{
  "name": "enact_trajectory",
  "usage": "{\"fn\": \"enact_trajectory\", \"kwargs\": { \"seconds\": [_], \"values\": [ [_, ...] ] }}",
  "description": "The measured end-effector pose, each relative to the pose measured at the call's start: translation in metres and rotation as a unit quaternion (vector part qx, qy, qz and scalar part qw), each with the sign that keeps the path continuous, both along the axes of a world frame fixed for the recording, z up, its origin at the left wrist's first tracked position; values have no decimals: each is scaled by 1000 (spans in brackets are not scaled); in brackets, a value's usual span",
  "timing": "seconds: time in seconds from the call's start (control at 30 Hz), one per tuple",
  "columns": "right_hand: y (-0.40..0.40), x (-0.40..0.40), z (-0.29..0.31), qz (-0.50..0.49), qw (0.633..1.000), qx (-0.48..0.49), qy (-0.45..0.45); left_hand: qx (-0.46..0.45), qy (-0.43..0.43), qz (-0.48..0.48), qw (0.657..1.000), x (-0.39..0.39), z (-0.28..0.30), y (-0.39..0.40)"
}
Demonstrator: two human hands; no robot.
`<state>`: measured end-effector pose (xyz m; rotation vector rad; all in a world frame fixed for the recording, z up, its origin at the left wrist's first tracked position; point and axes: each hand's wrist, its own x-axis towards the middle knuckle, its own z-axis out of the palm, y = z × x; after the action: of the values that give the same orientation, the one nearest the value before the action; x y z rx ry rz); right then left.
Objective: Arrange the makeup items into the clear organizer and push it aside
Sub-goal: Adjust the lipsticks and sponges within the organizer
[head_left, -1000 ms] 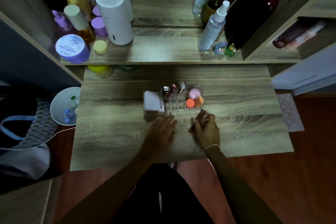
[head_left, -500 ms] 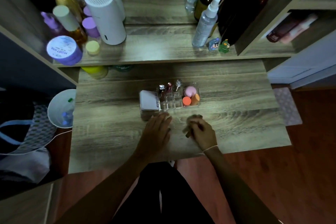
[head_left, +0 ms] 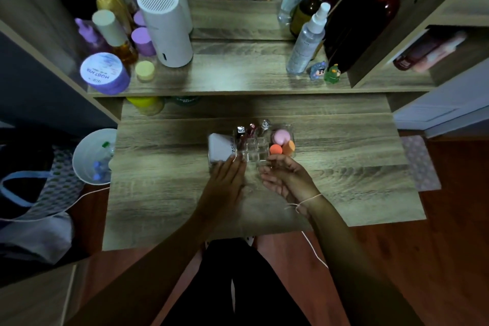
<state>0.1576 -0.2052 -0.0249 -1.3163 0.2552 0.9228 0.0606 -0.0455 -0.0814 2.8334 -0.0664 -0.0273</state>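
The clear organizer [head_left: 254,154] stands in the middle of the wooden desk [head_left: 164,180]. It holds a white box [head_left: 221,147] at its left, three lipstick-like tubes [head_left: 251,130] at the back, and a pink sponge [head_left: 281,136] with two orange sponges [head_left: 276,149] at its right. My left hand [head_left: 225,180] lies flat on the desk, fingertips touching the organizer's front left corner. My right hand [head_left: 288,180] hovers at the front right, palm turned up, fingers curled. A thin dark pencil in it is mostly hidden and shows only in the mirror.
A raised shelf [head_left: 238,79] behind carries a white cylinder [head_left: 166,26], a purple jar [head_left: 104,73], bottles and a spray bottle [head_left: 307,40]. A white bin [head_left: 92,156] sits left of the desk. A mirror stands at the back.
My right hand has turned palm up and risen toward the organizer's front right. My left hand has slid forward until it touches the organizer's corner.
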Motion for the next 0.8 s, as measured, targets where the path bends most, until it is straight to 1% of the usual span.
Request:
{"fn": "enact_trajectory", "kwargs": {
  "seconds": [0.17,0.23,0.27,0.37,0.5,0.57,0.67,0.8],
  "values": [
    [13,4,0,6,1000,-18,-4,-7,14,12,1000,0,-4,-2],
    [15,5,1,23,997,-56,-40,-12,21,19,1000,-1,-5,-3],
    [16,6,0,38,992,-90,-76,-13,26,22,999,-2,-6,-3],
    [15,13,-2,85,961,-187,-187,-4,38,19,999,-3,-9,-3],
    [18,21,-3,146,910,-277,-274,6,45,18,999,-3,-8,-4],
    [20,25,-4,175,890,-304,-290,7,44,18,999,-4,-9,-5],
    [24,28,-4,214,875,-316,-298,18,41,12,999,-6,-11,-7],
    [33,27,-7,227,825,-357,-375,20,36,21,999,-8,-11,-7]
  ]
}}
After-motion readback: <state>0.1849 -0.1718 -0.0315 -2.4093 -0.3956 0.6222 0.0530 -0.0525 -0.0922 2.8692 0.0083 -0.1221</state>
